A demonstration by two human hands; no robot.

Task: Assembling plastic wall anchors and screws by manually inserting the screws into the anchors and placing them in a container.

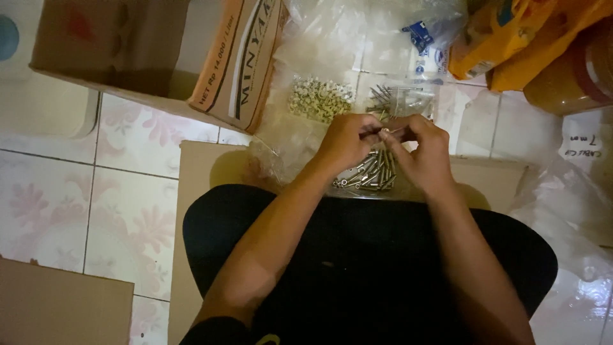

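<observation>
Both hands meet above a pile of bolts. The left hand and right hand pinch a single bolt between their fingertips: thin, silvery, metallic, held roughly level. Beyond lie a heap of small white plastic pieces and a cardboard box.

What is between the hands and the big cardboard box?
In the head view, a heap of small pale plastic pieces on clear plastic sheet lies between the left hand and the cardboard box.
</observation>
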